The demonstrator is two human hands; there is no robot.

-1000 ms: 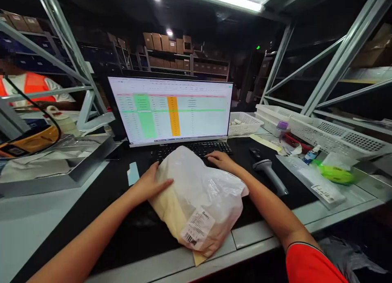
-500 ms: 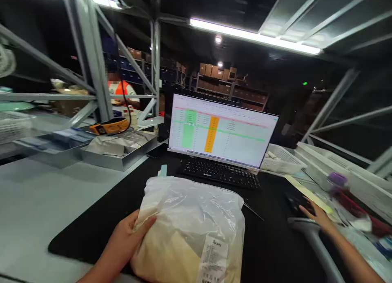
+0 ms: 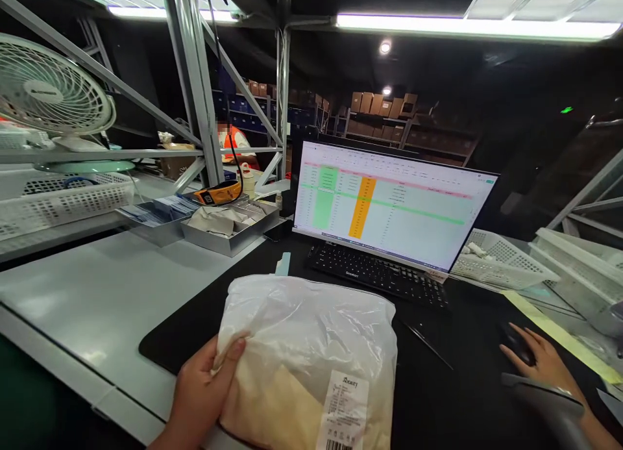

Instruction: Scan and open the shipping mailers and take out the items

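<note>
My left hand (image 3: 207, 385) pinches the left edge of a frosted plastic bag (image 3: 311, 333), thumb on the front. Something cream-coloured shows through the bag, and a white printed label (image 3: 343, 408) with a barcode is at its lower right. On the black desk mat (image 3: 452, 391), my right hand (image 3: 549, 365) is closed over a black computer mouse (image 3: 516, 345). A grey handheld scanner (image 3: 548, 398) covers part of that wrist. Behind the bag are a black keyboard (image 3: 374, 271) and a monitor (image 3: 389, 206) with a coloured spreadsheet.
A thin dark pen-like stick (image 3: 426, 343) lies right of the bag. Metal trays (image 3: 228, 239) and a white basket (image 3: 68, 200) line the left, below a fan (image 3: 48, 93). White perforated baskets (image 3: 506, 262) stand right. A person in an orange vest (image 3: 236, 141) is beyond the frame posts.
The view has swung left, bringing the fan into sight. My right hand now covers more of the mouse. My left hand keeps its hold on the bag.
</note>
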